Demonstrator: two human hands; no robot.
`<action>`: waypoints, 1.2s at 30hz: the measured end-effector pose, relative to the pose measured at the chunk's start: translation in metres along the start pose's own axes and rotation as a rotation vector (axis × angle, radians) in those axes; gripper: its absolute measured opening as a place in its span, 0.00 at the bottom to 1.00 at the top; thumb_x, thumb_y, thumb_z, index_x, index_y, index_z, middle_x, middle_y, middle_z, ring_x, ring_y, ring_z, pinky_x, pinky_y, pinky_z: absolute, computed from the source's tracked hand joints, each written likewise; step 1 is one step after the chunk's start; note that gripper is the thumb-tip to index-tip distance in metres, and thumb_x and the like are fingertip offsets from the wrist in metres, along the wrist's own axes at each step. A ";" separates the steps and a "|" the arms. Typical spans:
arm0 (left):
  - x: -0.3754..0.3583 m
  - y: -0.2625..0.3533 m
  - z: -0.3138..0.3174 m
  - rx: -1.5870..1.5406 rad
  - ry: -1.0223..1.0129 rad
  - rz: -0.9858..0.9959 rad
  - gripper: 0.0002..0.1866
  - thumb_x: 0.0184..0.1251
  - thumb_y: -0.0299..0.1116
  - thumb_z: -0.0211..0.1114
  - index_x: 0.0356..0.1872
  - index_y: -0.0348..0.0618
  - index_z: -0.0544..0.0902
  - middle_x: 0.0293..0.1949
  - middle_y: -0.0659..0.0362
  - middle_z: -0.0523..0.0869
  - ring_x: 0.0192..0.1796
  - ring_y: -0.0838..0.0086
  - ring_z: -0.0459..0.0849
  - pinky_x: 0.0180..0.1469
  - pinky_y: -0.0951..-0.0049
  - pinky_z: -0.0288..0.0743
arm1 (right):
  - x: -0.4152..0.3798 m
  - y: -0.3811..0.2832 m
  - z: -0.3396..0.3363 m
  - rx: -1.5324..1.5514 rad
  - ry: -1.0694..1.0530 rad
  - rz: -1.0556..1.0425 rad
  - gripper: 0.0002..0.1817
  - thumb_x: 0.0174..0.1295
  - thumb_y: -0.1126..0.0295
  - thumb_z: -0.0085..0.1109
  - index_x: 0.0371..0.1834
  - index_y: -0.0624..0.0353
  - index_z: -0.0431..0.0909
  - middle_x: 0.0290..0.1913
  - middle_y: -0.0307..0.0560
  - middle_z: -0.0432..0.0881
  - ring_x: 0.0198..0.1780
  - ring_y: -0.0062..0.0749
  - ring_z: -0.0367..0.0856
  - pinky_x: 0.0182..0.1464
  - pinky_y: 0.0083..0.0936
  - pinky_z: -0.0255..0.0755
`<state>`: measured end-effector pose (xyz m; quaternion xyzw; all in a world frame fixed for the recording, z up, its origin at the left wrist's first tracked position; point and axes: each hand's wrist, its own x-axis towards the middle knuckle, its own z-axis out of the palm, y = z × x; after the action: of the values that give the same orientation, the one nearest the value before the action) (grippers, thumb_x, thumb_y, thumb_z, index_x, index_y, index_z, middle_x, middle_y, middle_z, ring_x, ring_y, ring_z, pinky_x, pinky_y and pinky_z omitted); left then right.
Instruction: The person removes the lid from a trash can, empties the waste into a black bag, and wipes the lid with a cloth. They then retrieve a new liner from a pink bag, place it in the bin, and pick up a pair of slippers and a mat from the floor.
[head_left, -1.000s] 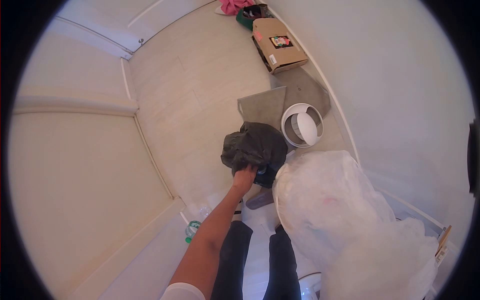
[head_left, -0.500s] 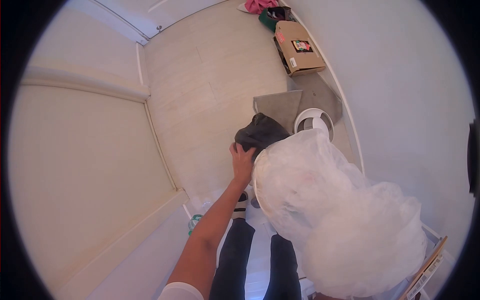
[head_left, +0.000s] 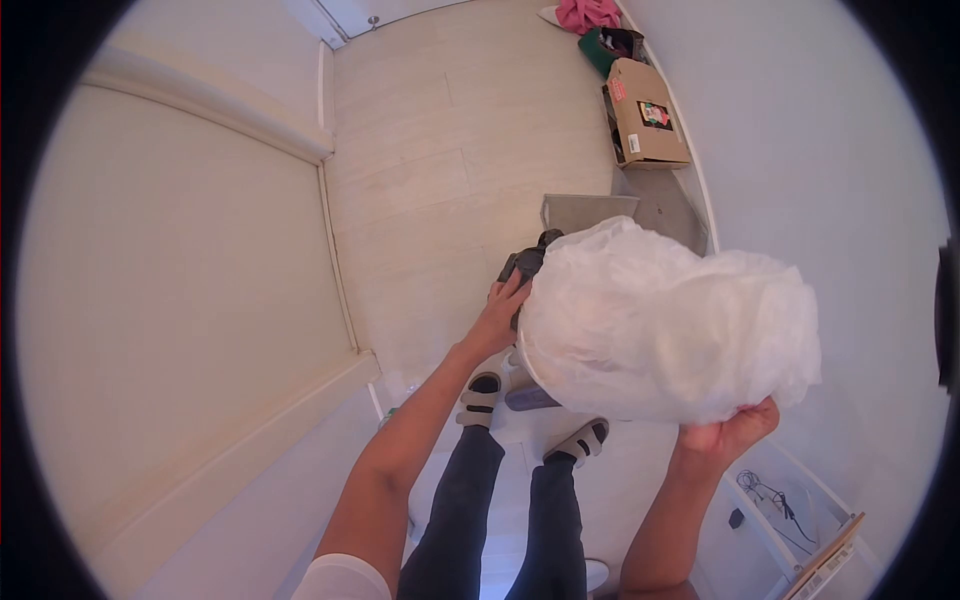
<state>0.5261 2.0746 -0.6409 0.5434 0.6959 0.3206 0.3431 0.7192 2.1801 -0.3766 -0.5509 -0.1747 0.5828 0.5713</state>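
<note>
The pale wood-look floor [head_left: 400, 210] carries two beige strapped shoes [head_left: 480, 392], the person's own, set apart, probably for balance. Above them, right of centre, one bulky, translucent white plastic bag [head_left: 670, 320] lies between the hands. Its bulk seems to be why both hands are used. The right hand [head_left: 725, 430] meets its near right underside, apparently bearing weight; those fingers are partly buried in the film, and whether they clamp it cannot be told.

Farther off, near the right wall, are two flat grey pieces [head_left: 590, 209], one brown cardboard box [head_left: 648, 120], one dark green bag [head_left: 602, 50] and one bright pink cloth [head_left: 588, 14].

One crumpled black plastic bag [head_left: 528, 262] sits against the white one's left side. The left hand [head_left: 500, 312] reaches over it, fingers slightly apart, seemingly to steady it; whether they pinch it cannot be told.
</note>
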 end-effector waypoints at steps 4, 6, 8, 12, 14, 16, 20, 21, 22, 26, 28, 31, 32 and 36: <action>0.001 0.003 -0.004 -0.187 0.065 -0.062 0.49 0.38 0.17 0.66 0.69 0.48 0.56 0.71 0.43 0.49 0.68 0.45 0.54 0.70 0.57 0.48 | 0.027 -0.001 0.009 0.335 -0.084 0.195 0.32 0.35 0.78 0.40 0.53 0.68 0.70 0.55 0.54 0.74 0.60 0.44 0.69 0.65 0.45 0.61; 0.001 0.002 -0.005 -0.266 0.116 -0.046 0.51 0.37 0.16 0.63 0.70 0.46 0.53 0.71 0.44 0.47 0.70 0.47 0.51 0.71 0.58 0.45 | 0.031 -0.001 0.021 0.452 -0.129 0.228 0.35 0.32 0.78 0.41 0.53 0.67 0.70 0.57 0.54 0.72 0.62 0.46 0.66 0.67 0.46 0.58; 0.001 0.004 -0.007 -0.490 0.144 -0.073 0.51 0.35 0.12 0.55 0.71 0.43 0.50 0.72 0.45 0.45 0.74 0.55 0.44 0.72 0.64 0.41 | 0.030 -0.002 0.040 0.432 -0.118 0.228 0.36 0.31 0.78 0.41 0.54 0.66 0.70 0.58 0.53 0.71 0.63 0.47 0.65 0.67 0.47 0.57; 0.006 0.009 -0.015 -0.539 0.147 -0.160 0.51 0.33 0.11 0.49 0.71 0.41 0.48 0.72 0.46 0.44 0.75 0.61 0.41 0.72 0.70 0.40 | 0.025 0.006 0.074 0.368 -0.073 0.178 0.37 0.29 0.79 0.41 0.55 0.63 0.70 0.59 0.51 0.71 0.63 0.48 0.65 0.66 0.51 0.57; 0.012 0.010 -0.024 -0.626 0.132 -0.212 0.52 0.34 0.11 0.48 0.72 0.43 0.47 0.73 0.47 0.43 0.75 0.65 0.40 0.71 0.74 0.39 | 0.030 0.017 0.076 0.378 -0.107 0.186 0.37 0.30 0.79 0.41 0.55 0.62 0.70 0.59 0.51 0.71 0.63 0.48 0.65 0.66 0.51 0.58; 0.020 0.013 -0.031 -0.691 0.135 -0.232 0.52 0.34 0.11 0.48 0.72 0.43 0.47 0.73 0.48 0.43 0.75 0.66 0.40 0.71 0.76 0.39 | 0.034 0.027 0.076 0.385 -0.135 0.192 0.38 0.30 0.78 0.41 0.56 0.61 0.70 0.59 0.50 0.71 0.63 0.48 0.65 0.66 0.52 0.59; 0.039 0.004 -0.033 -0.807 0.142 -0.262 0.52 0.33 0.11 0.46 0.72 0.43 0.45 0.73 0.51 0.44 0.75 0.69 0.41 0.69 0.80 0.40 | 0.039 0.042 0.074 0.399 -0.166 0.298 0.35 0.35 0.78 0.44 0.56 0.63 0.70 0.60 0.53 0.70 0.63 0.48 0.65 0.65 0.51 0.60; 0.041 0.001 -0.035 -0.807 0.141 -0.265 0.52 0.33 0.11 0.46 0.72 0.43 0.45 0.73 0.51 0.44 0.75 0.69 0.41 0.69 0.80 0.40 | 0.041 0.045 0.073 0.427 -0.189 0.357 0.33 0.38 0.78 0.45 0.57 0.65 0.69 0.61 0.54 0.69 0.64 0.48 0.65 0.65 0.51 0.60; 0.044 -0.003 -0.036 -0.844 0.139 -0.298 0.52 0.33 0.10 0.46 0.72 0.43 0.45 0.73 0.51 0.45 0.75 0.69 0.42 0.69 0.80 0.41 | 0.045 0.050 0.068 0.428 -0.186 0.359 0.33 0.38 0.78 0.45 0.57 0.65 0.69 0.61 0.54 0.69 0.64 0.48 0.65 0.65 0.51 0.60; 0.041 -0.039 -0.029 -0.991 0.168 -0.397 0.52 0.32 0.09 0.44 0.72 0.42 0.48 0.73 0.52 0.50 0.74 0.70 0.46 0.68 0.81 0.42 | 0.050 0.072 0.042 0.721 -0.546 0.664 0.25 0.57 0.69 0.43 0.60 0.66 0.66 0.64 0.58 0.66 0.64 0.48 0.64 0.66 0.51 0.57; 0.036 -0.038 -0.036 -1.031 0.191 -0.419 0.52 0.31 0.08 0.44 0.72 0.42 0.49 0.73 0.53 0.50 0.74 0.70 0.47 0.68 0.81 0.42 | 0.054 0.089 0.036 0.743 -0.600 0.685 0.24 0.63 0.66 0.41 0.61 0.65 0.64 0.64 0.58 0.65 0.65 0.48 0.64 0.67 0.51 0.56; 0.026 -0.034 -0.051 -1.064 0.207 -0.402 0.53 0.30 0.07 0.42 0.72 0.43 0.49 0.72 0.55 0.52 0.72 0.71 0.53 0.62 0.84 0.57 | 0.070 0.125 0.033 0.875 -0.797 0.762 0.25 0.66 0.62 0.37 0.62 0.65 0.63 0.64 0.58 0.65 0.66 0.49 0.62 0.67 0.51 0.54; 0.023 -0.032 -0.056 -1.118 0.245 -0.403 0.53 0.31 0.07 0.41 0.72 0.43 0.49 0.72 0.55 0.54 0.71 0.71 0.56 0.55 0.86 0.62 | 0.073 0.135 0.036 0.829 -0.564 0.841 0.26 0.59 0.65 0.40 0.61 0.64 0.66 0.63 0.57 0.67 0.64 0.49 0.65 0.67 0.51 0.56; 0.020 -0.036 -0.070 -1.234 0.368 -0.450 0.49 0.31 0.07 0.40 0.69 0.38 0.56 0.67 0.54 0.63 0.64 0.69 0.67 0.36 0.87 0.71 | 0.073 0.188 0.041 0.623 -0.268 0.852 0.28 0.46 0.73 0.46 0.56 0.64 0.70 0.58 0.56 0.73 0.60 0.50 0.71 0.64 0.52 0.62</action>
<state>0.4454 2.0821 -0.6340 0.0270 0.5288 0.6667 0.5245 0.6143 2.2063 -0.5520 -0.2983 0.1735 0.8521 0.3935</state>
